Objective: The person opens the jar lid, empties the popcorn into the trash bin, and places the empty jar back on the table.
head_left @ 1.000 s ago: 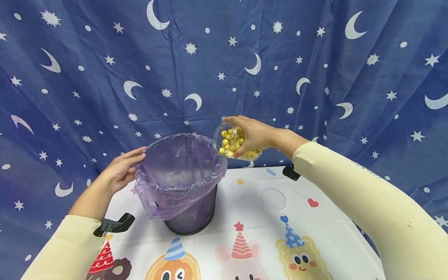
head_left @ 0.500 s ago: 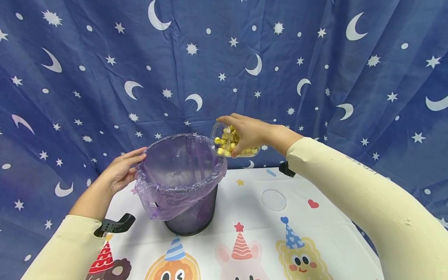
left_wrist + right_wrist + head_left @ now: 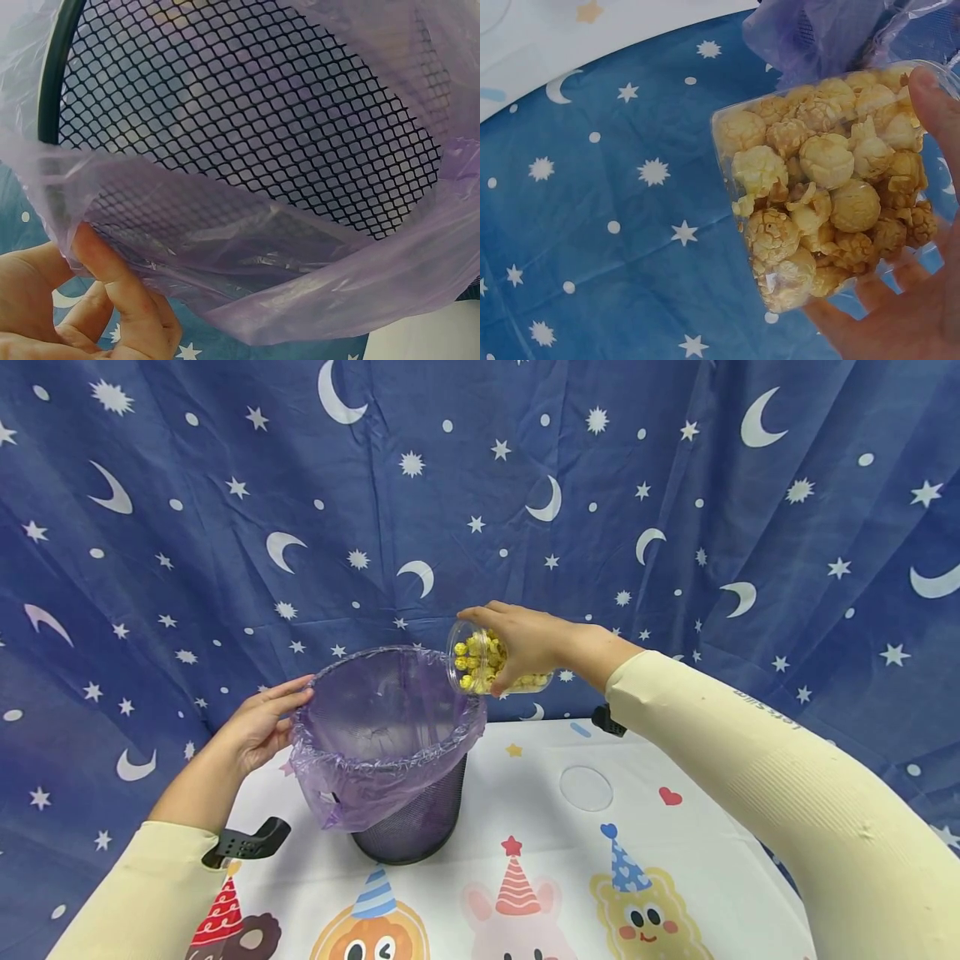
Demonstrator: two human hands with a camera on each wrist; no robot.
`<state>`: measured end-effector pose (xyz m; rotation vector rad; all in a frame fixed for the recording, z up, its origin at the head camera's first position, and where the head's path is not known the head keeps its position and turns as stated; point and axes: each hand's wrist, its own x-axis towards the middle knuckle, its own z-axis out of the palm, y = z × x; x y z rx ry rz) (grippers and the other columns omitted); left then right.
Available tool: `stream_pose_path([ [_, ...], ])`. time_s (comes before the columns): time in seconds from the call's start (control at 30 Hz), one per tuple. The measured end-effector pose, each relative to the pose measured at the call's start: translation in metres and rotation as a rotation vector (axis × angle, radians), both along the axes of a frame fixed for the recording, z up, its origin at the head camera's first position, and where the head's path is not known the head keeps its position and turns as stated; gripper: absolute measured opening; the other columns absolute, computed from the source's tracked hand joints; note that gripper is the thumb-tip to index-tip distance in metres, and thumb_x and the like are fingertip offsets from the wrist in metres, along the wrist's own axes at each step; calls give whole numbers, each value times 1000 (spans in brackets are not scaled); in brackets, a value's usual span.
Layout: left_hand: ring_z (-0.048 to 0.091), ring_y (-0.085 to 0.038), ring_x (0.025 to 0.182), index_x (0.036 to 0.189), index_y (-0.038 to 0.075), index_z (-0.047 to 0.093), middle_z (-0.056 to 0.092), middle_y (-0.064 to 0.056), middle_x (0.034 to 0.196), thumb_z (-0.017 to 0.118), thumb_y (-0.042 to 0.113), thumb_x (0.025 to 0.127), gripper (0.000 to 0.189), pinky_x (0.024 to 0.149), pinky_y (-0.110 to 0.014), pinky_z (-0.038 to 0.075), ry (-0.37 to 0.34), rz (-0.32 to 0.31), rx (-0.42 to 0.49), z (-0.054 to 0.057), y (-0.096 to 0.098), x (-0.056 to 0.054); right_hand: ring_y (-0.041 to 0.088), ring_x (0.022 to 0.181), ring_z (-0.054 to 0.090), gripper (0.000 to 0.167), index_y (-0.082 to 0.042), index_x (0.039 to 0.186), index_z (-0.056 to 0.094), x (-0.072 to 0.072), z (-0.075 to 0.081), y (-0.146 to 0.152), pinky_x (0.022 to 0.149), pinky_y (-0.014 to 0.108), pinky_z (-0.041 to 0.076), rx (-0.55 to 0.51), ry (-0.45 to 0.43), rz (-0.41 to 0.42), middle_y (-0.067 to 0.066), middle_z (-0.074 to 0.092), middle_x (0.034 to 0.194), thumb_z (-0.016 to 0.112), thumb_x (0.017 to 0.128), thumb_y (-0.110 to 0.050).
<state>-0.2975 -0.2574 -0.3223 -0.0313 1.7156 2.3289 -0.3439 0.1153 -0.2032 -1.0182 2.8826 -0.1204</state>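
Observation:
A black mesh trash can stands on the table with a purple plastic bag folded over its rim. My left hand holds the can's left rim through the bag; its fingertips sit at the bag's edge in the left wrist view. My right hand grips a clear plastic jar from above. Popcorn fills much of this jar, which lies tipped sideways, its open mouth facing left at the can's right rim. In the right wrist view, the thumb and fingers wrap its sides.
A clear round lid lies on the white tablecloth, right of the can. The cloth has printed cartoon animals. Behind the table hangs a blue curtain with moons and stars.
My right hand has moved left with the tipped jar, bringing its mouth further over the can's right rim. The popcorn has shifted toward the mouth. My left hand and the can have stayed put.

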Motion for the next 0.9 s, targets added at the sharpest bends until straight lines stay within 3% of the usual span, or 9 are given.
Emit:
stream_pose_path([
  [0.33,67,-7,85,108,31,68,61,7,105,66,17,96,19,72,-21,57,-5,6,-21,-1,0,0,26,139,37,111,-31,156,21,1,3,-8,108,49,42,50,31,13,1,31,155,90,70,-39],
  [0.57,58,-2,77,122,31,64,44,6,120,66,21,96,28,68,-18,55,-15,17,-66,0,1,-1,26,137,39,110,-33,156,22,2,5,-11,107,50,42,51,40,21,2,35,151,91,69,-37],
  [0.7,54,-2,74,118,32,67,42,6,121,66,21,96,25,66,-17,53,-12,19,-77,0,1,-1,25,135,40,110,-35,155,24,2,4,-13,107,50,42,47,54,28,1,36,150,91,69,-35],
  [0.9,63,-5,85,108,33,69,51,7,115,65,19,96,19,72,-20,56,-12,10,-52,-1,1,-1,26,137,39,110,-32,155,26,0,4,-15,110,50,39,81,95,38,0,38,150,92,66,-39],
])
